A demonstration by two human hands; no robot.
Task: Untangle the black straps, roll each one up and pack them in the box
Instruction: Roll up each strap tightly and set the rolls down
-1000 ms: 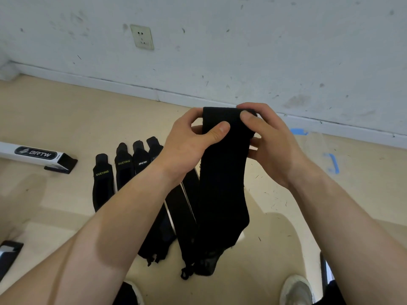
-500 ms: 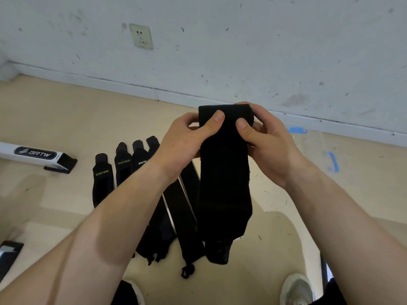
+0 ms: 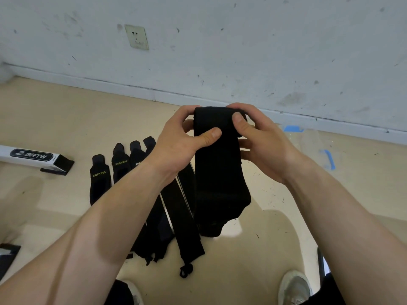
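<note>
Above the floor, both hands, left hand (image 3: 176, 146) and right hand (image 3: 262, 142), pinch one strap (image 3: 218, 172) mid-roll; the laid-out straps (image 3: 171, 205) wait unrolled, none boxed.

From here the left forearm (image 3: 114, 216) covers the middles of the floor straps (image 3: 180, 216), and the third one's label (image 3: 139, 164) is unreadable behind the wrist. The left hand (image 3: 176, 148) and right hand (image 3: 264, 142) hide the top end of the held strap (image 3: 217, 172). The white box (image 3: 28, 155) runs off the left edge; the left shoe (image 3: 134, 290) and right shoe (image 3: 294, 287) are cropped at the near edge.

beige floor (image 3: 55, 111), black straps (image 3: 176, 216), white box (image 3: 33, 155)
</note>
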